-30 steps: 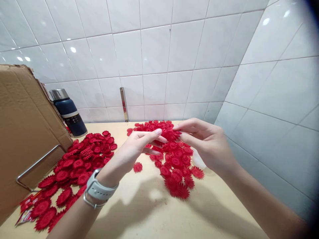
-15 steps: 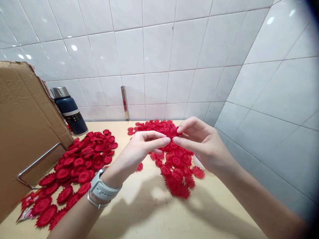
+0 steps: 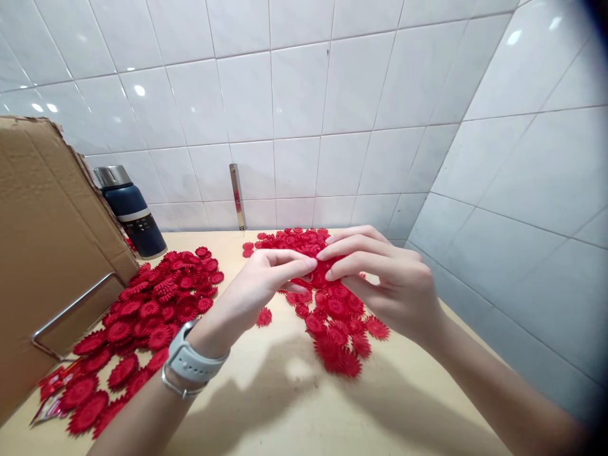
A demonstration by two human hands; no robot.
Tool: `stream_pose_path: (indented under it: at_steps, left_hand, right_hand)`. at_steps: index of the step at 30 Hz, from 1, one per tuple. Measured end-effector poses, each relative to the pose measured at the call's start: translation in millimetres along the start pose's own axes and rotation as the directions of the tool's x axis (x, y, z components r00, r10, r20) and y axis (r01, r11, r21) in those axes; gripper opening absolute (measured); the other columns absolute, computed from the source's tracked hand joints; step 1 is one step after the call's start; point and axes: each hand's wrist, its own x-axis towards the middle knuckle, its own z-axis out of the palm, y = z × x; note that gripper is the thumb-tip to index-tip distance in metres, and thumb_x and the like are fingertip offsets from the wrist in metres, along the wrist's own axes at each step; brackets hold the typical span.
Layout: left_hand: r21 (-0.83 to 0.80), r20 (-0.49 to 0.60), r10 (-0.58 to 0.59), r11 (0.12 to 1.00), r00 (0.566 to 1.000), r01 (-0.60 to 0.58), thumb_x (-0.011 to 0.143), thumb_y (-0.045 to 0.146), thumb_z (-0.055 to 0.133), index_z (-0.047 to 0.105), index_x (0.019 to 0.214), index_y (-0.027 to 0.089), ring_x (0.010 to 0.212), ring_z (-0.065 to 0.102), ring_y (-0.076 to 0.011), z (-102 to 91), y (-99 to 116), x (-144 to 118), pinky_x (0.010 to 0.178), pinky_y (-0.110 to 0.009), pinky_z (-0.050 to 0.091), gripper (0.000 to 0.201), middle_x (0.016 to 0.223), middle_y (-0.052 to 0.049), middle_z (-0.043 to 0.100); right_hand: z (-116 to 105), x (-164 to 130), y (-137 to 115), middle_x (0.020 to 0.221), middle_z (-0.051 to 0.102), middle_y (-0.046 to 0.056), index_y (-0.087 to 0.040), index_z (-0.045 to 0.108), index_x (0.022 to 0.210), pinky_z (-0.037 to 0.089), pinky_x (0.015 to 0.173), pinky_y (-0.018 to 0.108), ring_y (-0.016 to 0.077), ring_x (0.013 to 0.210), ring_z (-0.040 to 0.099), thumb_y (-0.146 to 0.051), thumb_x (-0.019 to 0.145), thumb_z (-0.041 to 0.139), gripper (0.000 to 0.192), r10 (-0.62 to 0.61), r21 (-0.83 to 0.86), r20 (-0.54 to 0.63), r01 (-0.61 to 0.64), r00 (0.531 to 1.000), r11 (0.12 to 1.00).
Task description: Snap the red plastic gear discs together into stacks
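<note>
My left hand (image 3: pixel 273 273) is closed in a pinch around a small red piece with a notched edge (image 3: pixel 306 278). Much of that piece is hidden by the fingers and blends into the red behind it. My right hand (image 3: pixel 392 272) meets it from the right, index fingertip at the left thumb tip. Its fingers are stretched and apart, with the thumb partly hidden beneath them. Behind and below both hands spreads a pile of red notched, flower-like discs (image 3: pixel 337 310). A single red disc (image 3: pixel 264 317) lies under my left hand.
Another heap of red discs (image 3: pixel 161 304) covers the table's left side, beside a cardboard box (image 3: pixel 52 253) with a metal wire handle (image 3: pixel 73 307). A dark blue bottle (image 3: pixel 135 218) stands behind. Small wrappers (image 3: pixel 52 396) lie front left. Tiled walls close off the back and right.
My right hand has turned over, its fingers spreading and shifting left onto the left fingertips; it was pinching at a red piece before. The left hand has barely moved.
</note>
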Motion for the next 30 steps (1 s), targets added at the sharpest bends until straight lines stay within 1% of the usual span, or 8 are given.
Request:
stream_pose_path:
  at_steps: [6,9,11,13,15,18,23,30]
  left_hand:
    - [0.165,-0.055,0.11,0.981,0.992,-0.1,0.076,0.031,0.061,0.067,0.076,0.017,0.073,0.053,-0.0138,0.5,-1.3,0.1,0.068,-0.027,0.041,0.015,0.078,-0.001,0.062]
    - [0.214,-0.049,0.177,0.963,0.983,-0.163,0.078,0.03,0.058,0.066,0.076,0.017,0.075,0.053,-0.0135,1.6,-0.5,-0.6,0.068,-0.025,0.04,0.016,0.08,-0.001,0.062]
    - [0.24,-0.043,0.204,0.952,0.978,-0.188,0.08,0.029,0.057,0.065,0.078,0.017,0.076,0.054,-0.0134,2.0,0.0,-1.0,0.068,-0.024,0.04,0.014,0.083,-0.001,0.062]
    - [0.265,-0.036,0.214,0.944,0.976,-0.197,0.08,0.029,0.056,0.065,0.079,0.018,0.076,0.054,-0.0131,2.3,0.5,-1.5,0.067,-0.023,0.04,0.014,0.085,-0.001,0.063]
    - [0.304,-0.029,0.221,0.931,0.975,-0.202,0.081,0.029,0.056,0.064,0.078,0.018,0.076,0.055,-0.013,2.8,1.1,-2.1,0.067,-0.023,0.041,0.015,0.084,-0.001,0.063]
    - [0.393,-0.068,0.253,0.896,0.965,-0.207,0.081,0.027,0.056,0.065,0.08,0.017,0.077,0.055,-0.0131,4.3,1.5,-3.0,0.067,-0.023,0.041,0.014,0.085,-0.001,0.063]
    - [0.453,-0.144,0.314,0.864,0.938,-0.22,0.081,0.03,0.056,0.066,0.086,0.018,0.077,0.056,-0.013,6.0,0.3,-2.7,0.066,-0.023,0.043,0.017,0.089,-0.002,0.06]
    - [0.459,-0.161,0.298,0.867,0.941,-0.196,0.083,0.033,0.053,0.066,0.086,0.017,0.078,0.056,-0.0132,3.4,0.1,-1.3,0.069,-0.023,0.043,0.021,0.086,-0.002,0.061]
  right_hand:
    - [4.0,-1.9,-2.4,0.087,0.058,0.004,-0.022,0.049,0.067,0.044,0.081,0.038,0.0209,0.091,0.055,-0.012,0.077,0.052,0.014,0.281,0.107,-0.01,-0.278,0.96,0.955]
    - [6.2,-1.2,-1.7,0.086,0.054,0.002,-0.022,0.041,0.074,0.045,0.073,0.034,0.0192,0.084,0.055,-0.024,0.075,0.062,0.02,0.49,0.165,-0.001,-0.484,0.872,0.86]
    - [5.1,0.4,-1.4,0.083,0.054,0.001,-0.022,0.043,0.08,0.046,0.064,0.031,0.0173,0.075,0.055,-0.031,0.077,0.06,0.019,0.575,0.211,0.133,-0.59,0.807,0.779]
    - [2.5,2.3,-2.1,0.075,0.052,0.001,-0.021,0.047,0.078,0.042,0.055,0.028,0.0148,0.065,0.051,-0.035,0.082,0.053,0.015,0.585,0.212,0.284,-0.644,0.76,0.735]
    - [-0.1,3.9,-3.8,0.064,0.046,-0.002,-0.019,0.05,0.07,0.035,0.048,0.025,0.0121,0.057,0.044,-0.034,0.084,0.048,0.02,0.561,0.183,0.36,-0.646,0.746,0.741]
    - [-1.8,5.2,-6.4,0.057,0.039,-0.004,-0.018,0.052,0.065,0.03,0.046,0.024,0.0099,0.051,0.037,-0.032,0.085,0.046,0.025,0.549,0.162,0.382,-0.638,0.744,0.752]
    - [-0.1,4.6,-5.5,0.063,0.052,0.0,-0.018,0.053,0.064,0.035,0.05,0.024,0.0121,0.057,0.047,-0.028,0.087,0.04,0.028,0.545,0.186,0.38,-0.639,0.748,0.747]
    - [2.2,3.3,-3.4,0.054,0.056,0.0,-0.017,0.05,0.055,0.039,0.051,0.024,0.0105,0.051,0.05,-0.035,0.088,0.044,0.038,0.606,0.278,0.39,-0.716,0.693,0.64]
